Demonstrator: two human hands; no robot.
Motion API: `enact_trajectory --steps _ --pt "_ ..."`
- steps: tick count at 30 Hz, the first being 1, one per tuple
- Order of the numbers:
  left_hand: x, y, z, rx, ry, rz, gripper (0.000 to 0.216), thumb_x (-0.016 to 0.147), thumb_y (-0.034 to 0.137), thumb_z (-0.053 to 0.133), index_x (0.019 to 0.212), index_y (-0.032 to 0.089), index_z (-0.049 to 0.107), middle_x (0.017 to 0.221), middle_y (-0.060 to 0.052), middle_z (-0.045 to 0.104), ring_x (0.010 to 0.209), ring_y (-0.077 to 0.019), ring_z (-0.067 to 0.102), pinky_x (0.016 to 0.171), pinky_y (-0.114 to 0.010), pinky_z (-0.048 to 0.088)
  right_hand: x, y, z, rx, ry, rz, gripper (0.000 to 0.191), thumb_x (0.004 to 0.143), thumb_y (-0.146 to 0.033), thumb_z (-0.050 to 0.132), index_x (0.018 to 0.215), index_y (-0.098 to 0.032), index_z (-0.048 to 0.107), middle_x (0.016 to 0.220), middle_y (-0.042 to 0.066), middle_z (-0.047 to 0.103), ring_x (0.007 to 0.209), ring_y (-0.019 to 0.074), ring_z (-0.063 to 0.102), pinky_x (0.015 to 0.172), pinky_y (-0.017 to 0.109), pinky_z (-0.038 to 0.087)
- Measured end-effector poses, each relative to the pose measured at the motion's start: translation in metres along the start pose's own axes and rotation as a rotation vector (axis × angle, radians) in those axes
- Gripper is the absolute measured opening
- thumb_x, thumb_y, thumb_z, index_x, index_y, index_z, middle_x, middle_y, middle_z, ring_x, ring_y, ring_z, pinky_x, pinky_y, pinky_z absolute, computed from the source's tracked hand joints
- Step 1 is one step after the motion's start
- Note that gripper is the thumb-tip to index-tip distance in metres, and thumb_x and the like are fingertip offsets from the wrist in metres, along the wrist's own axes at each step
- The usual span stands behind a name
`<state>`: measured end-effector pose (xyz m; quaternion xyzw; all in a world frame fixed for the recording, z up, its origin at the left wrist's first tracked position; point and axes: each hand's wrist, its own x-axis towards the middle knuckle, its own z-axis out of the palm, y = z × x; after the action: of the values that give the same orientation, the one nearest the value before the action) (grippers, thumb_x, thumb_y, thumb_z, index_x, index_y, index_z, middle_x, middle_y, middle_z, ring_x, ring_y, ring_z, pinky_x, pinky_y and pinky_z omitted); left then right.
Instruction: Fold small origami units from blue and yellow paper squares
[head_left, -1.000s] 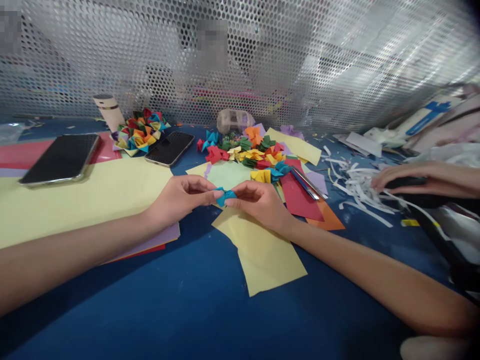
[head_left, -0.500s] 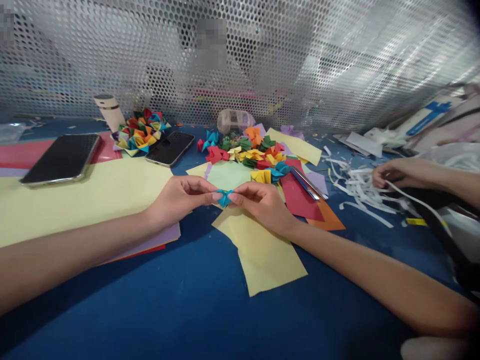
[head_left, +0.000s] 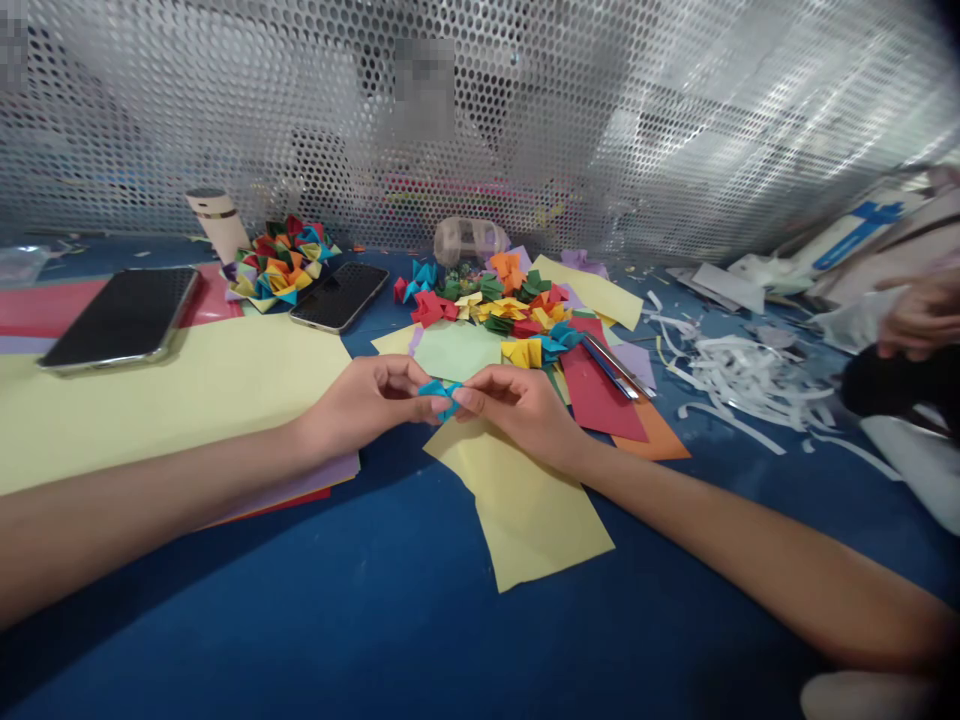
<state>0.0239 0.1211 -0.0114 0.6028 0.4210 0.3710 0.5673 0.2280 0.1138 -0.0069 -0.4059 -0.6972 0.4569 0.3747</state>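
Between my fingertips is a small blue folded paper piece (head_left: 441, 392), held just above the table. My left hand (head_left: 367, 392) pinches its left side with thumb and forefinger. On its right edge, my right hand (head_left: 521, 405) has a similar pinch. Part of the paper is hidden behind my thumbs. A torn yellow sheet (head_left: 536, 515) lies under and in front of my right hand. Beyond my hands is a pale green sheet (head_left: 457, 350), with a pile of colourful folded paper pieces (head_left: 510, 308) behind it.
Two phones (head_left: 124, 318) and a folded-paper cluster (head_left: 277, 265) lie at the left, beside a white cylinder (head_left: 217, 222). Tweezers (head_left: 619, 368) rest on red paper (head_left: 592, 390). White paper strips (head_left: 750, 375) and another person's hand (head_left: 926, 315) are at the right. Perforated metal (head_left: 480, 120) stands behind.
The blue paper has shifted slightly left and turned between my fingers, showing more of its left side. The other person's hand has moved away right from the strips, and a strip now lies down.
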Motion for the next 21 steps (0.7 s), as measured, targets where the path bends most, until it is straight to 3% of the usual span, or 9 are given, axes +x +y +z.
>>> enact_trajectory --steps 6,11,16,21 --pt "0.0012 0.0015 -0.0002 -0.112 0.042 0.017 0.036 0.060 0.036 0.088 0.073 0.017 0.060 0.066 0.003 0.070 0.065 -0.0117 0.067 0.064 -0.021 0.052 0.0001 0.0004 0.0012 -0.056 -0.041 -0.004 0.028 0.084 -0.044 0.066 0.079 -0.017 0.066 0.074 0.002 0.065 0.070 0.0131 0.060 0.064 0.025 0.047" --pt "0.0007 0.0002 0.0010 -0.061 0.002 0.040 0.036 0.063 0.038 0.085 0.076 0.017 0.058 0.073 0.000 0.071 0.069 -0.0133 0.067 0.065 -0.023 0.051 0.0001 0.0014 0.0006 -0.188 -0.054 -0.061 0.026 0.087 -0.040 0.060 0.076 -0.017 0.062 0.072 0.000 0.060 0.066 0.0114 0.052 0.061 0.024 0.041" --pt "-0.0006 0.0016 0.0018 -0.002 0.000 0.040 0.033 0.066 0.035 0.082 0.080 0.019 0.057 0.075 0.002 0.070 0.068 -0.0134 0.066 0.064 -0.024 0.050 0.0008 0.0014 -0.0016 -0.178 -0.081 -0.124 0.023 0.084 -0.034 0.061 0.069 -0.018 0.054 0.066 -0.002 0.054 0.063 0.0103 0.048 0.060 0.023 0.039" --pt "0.0010 0.0020 0.0008 -0.044 -0.041 0.025 0.035 0.066 0.028 0.082 0.087 0.019 0.055 0.072 0.003 0.070 0.067 -0.0121 0.066 0.065 -0.022 0.050 0.0001 -0.0013 -0.0008 -0.187 -0.117 -0.097 0.023 0.084 -0.033 0.061 0.068 -0.018 0.053 0.064 -0.003 0.051 0.062 0.0096 0.046 0.058 0.023 0.037"
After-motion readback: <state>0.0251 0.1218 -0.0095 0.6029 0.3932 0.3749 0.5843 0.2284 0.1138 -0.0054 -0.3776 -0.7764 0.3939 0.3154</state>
